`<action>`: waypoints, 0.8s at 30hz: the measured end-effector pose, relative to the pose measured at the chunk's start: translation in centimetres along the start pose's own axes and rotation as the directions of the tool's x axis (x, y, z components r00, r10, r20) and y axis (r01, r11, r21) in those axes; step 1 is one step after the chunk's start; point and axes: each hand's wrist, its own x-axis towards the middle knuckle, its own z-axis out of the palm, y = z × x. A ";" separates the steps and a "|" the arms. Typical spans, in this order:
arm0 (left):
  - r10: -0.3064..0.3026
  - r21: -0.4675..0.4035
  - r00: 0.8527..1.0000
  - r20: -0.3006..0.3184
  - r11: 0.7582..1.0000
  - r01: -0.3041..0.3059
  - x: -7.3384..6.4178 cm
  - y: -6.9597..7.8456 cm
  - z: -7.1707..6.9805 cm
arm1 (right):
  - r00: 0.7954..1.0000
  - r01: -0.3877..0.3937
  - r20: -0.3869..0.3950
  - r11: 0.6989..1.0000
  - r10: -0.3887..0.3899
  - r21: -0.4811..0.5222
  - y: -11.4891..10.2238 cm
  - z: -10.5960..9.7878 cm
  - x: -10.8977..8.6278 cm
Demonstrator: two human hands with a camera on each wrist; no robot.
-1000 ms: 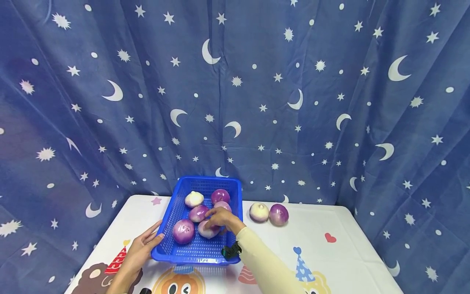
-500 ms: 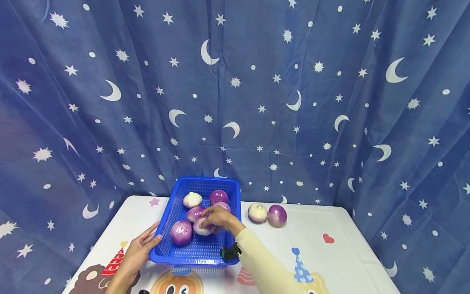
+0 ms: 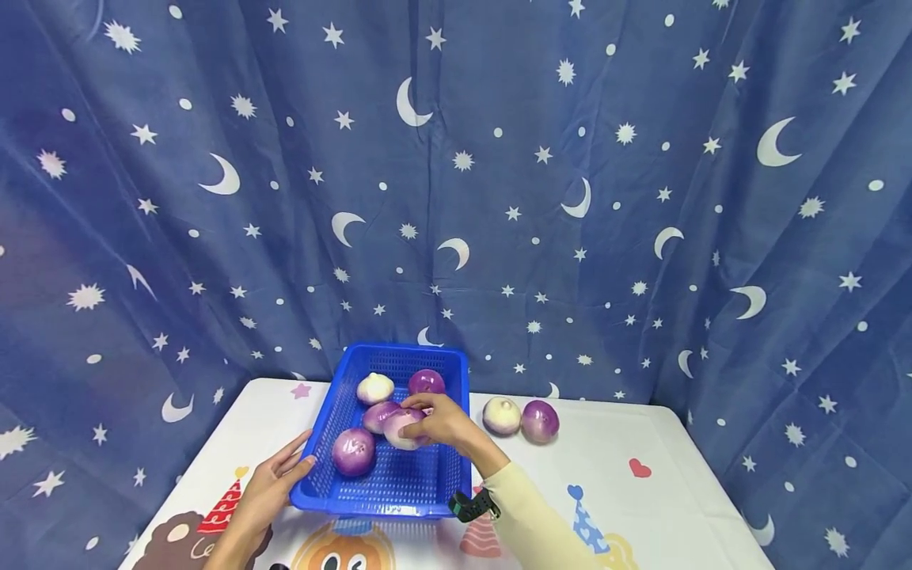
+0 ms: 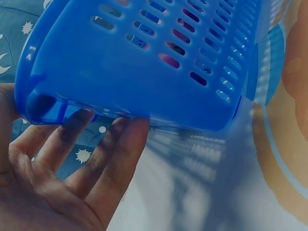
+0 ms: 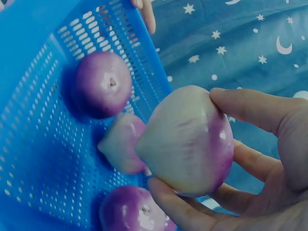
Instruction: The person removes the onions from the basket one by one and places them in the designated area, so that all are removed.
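Observation:
In the head view, a blue plastic basket [image 3: 378,508] with perforated walls holds several purple-and-white onions. My right hand [image 3: 445,423] grips one onion [image 3: 400,434] over the basket, thumb on one side and fingers on the other; the right wrist view shows this onion [image 5: 185,144] held clear of those below. Left in the basket are a purple onion [image 3: 354,452], another lying on its side [image 3: 380,416], a whitish one [image 3: 375,388] and a purple one [image 3: 427,381] at the back. My left hand [image 3: 267,487] holds the basket's left rim, thumb over it, fingers against the outer wall.
To the right of the basket, a whitish onion [image 3: 502,416] and a purple onion [image 3: 540,421] sit side by side on the white printed tablecloth [image 3: 606,467]. A blue star-and-moon curtain [image 3: 456,198] hangs right behind the table.
My right hand has taken hold of an onion in the basket and lifted it, the wrist shifting slightly right. My left hand stays at the rim.

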 end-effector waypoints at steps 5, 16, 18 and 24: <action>0.024 0.010 1.000 -0.001 1.000 -0.024 0.3 0.3 0.1 | 0.997 0.043 -0.059 0.999 -0.043 0.010 -0.1 -1.2 -0.6; 0.018 0.005 1.000 -0.004 1.000 -0.018 0.1 0.2 0.2 | 0.979 0.130 -0.138 0.982 -0.149 -0.136 -0.3 -2.4 -1.0; 0.015 0.006 1.000 -0.003 1.000 -0.015 0.1 0.2 0.2 | 0.978 0.135 -0.140 0.982 -0.153 -0.129 -0.2 -2.8 -1.2; 0.014 0.026 1.000 0.008 1.000 -0.014 0.3 0.2 0.1 | 0.969 0.136 -0.191 0.984 -0.156 -0.116 0.1 -4.7 -2.3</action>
